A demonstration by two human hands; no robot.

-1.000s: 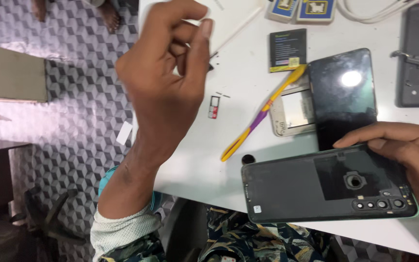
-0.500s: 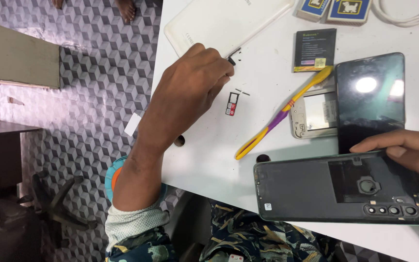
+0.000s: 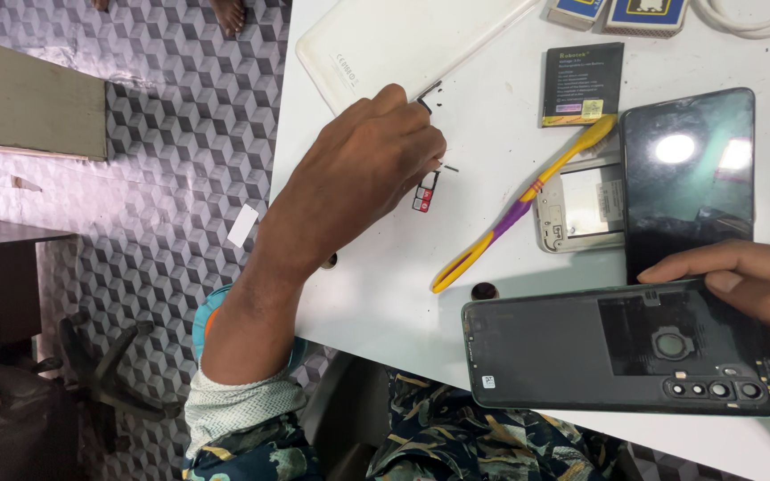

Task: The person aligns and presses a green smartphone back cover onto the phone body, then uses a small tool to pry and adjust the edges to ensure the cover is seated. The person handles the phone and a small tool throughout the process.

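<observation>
Two hands work at the white table: the left hand lies knuckles-up, fingers curled under beside a small card tray, its grasp hidden. Cut off by the frame edge, the right hand grips a dark phone back, near a yellow-purple pry tool
</observation>
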